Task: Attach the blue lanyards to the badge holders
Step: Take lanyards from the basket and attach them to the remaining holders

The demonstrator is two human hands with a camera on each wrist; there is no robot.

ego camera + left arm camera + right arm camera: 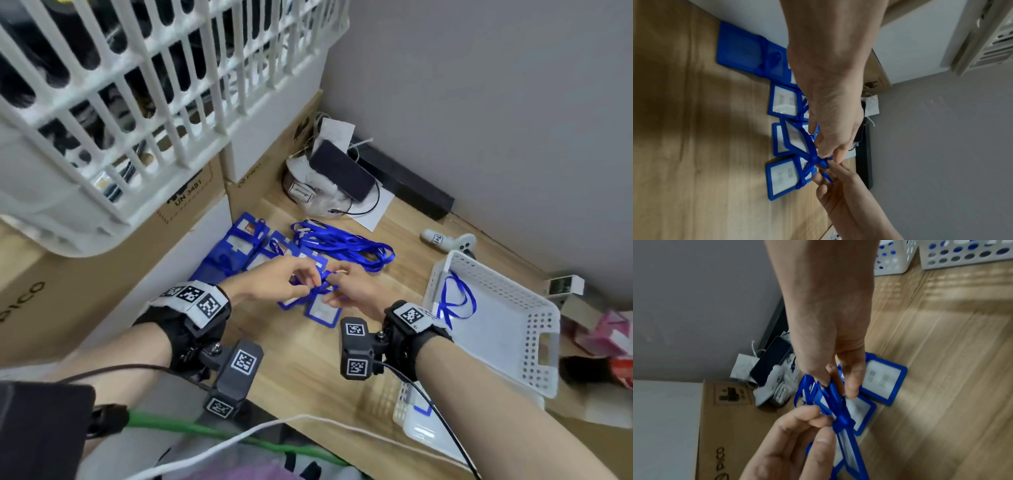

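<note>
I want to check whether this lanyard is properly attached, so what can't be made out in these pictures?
- Head view: the left hand and right hand cover the joint between lanyard and badge holder.
- Right wrist view: motion blur smears the lanyard's knot.
- Left wrist view: badge card print too small to read.

A light wood-grain desk meets a plain grey wall, with brown cardboard boxes stacked at the left.

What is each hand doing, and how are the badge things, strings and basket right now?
left hand: pinches the held badge holder
right hand: pinches the lanyard
held badge holder: lifted, tilted
lanyard: at the holder's top
loose lanyards: piled on table
white basket: holds one lanyard
</note>
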